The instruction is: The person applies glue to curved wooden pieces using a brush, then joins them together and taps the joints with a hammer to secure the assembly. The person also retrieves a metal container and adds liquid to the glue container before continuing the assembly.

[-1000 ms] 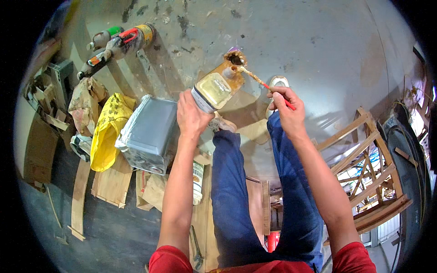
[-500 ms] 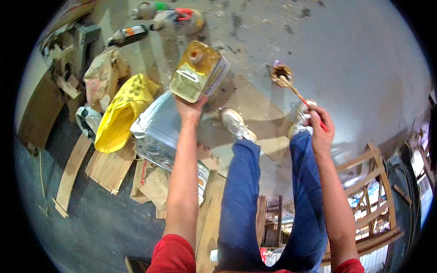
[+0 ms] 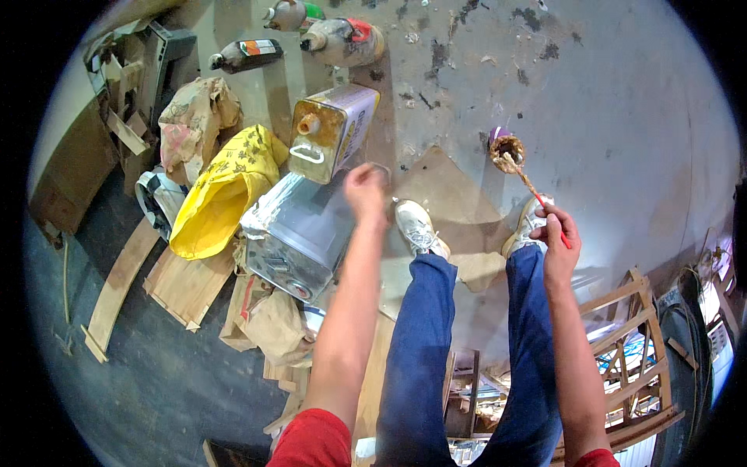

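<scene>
My right hand (image 3: 559, 237) is closed around a thin red-handled brush (image 3: 542, 202). Its far end, caked with brown, reaches the mouth of a small purple cup (image 3: 507, 148) that is crusted brown inside. My left hand (image 3: 366, 191) holds no can; motion smears its fingers. Just beyond it is a rectangular metal can (image 3: 334, 128), its amber-stained top with spout and white handle facing me. A large silver tin (image 3: 299, 237) lies nearer, left of my left forearm.
Left of the tin are a yellow sack (image 3: 226, 198), a crumpled brown bag (image 3: 198, 117) and wooden boards (image 3: 191, 288). Several bottles (image 3: 342, 43) lie at the far side. Flattened cardboard (image 3: 443, 187) is around my shoes. A wooden frame (image 3: 630, 342) stands at the right.
My left hand has let go of the metal can and drawn back toward the right. The can now rests beside the silver tin. My right hand keeps the brush at the cup.
</scene>
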{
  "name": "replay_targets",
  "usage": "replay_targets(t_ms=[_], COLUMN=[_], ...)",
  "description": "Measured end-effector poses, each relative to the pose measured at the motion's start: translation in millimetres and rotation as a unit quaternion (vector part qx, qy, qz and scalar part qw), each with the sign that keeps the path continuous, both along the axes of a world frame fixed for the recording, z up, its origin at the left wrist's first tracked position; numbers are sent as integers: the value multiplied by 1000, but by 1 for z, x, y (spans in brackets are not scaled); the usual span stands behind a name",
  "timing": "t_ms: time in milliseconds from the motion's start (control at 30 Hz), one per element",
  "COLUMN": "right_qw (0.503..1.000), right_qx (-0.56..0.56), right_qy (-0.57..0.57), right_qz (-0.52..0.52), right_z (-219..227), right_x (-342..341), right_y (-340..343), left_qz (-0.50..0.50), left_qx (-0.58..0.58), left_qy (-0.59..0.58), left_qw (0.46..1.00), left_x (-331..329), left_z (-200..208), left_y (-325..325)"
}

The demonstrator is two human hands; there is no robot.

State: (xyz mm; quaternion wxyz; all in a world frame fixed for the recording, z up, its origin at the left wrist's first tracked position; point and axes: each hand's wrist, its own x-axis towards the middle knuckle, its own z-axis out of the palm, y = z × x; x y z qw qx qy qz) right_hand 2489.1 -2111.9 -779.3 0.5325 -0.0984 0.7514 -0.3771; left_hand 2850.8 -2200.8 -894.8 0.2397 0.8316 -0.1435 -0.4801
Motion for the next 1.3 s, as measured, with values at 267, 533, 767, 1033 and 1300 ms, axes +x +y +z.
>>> replay_targets(t_ms=[267,533,767,1033,1300], right_qw=[999,1000,999,998,995], right_qx=[-6,-17,-28,-31,-25], right_qy=[-29,-9,-2,-30,-59], right_qz=[23,-18,-34,-40,-79], right_z=[20,27,44,59,48], right_x=[2,-14,-26,-27,-33], right_y=[-4,17,31,19,22], left_qz=[138,63,-307,-366,-359], left_qx=[-347,-327,-225,-2,230], left_qy=[134,55,-27,30,60], left_qw=[918,941,924,930,903], left_x=[-99,-84,-45,-124,-169], left_z=[-28,-23,72,76,81], left_y=[-263,-242,-124,-3,-7])
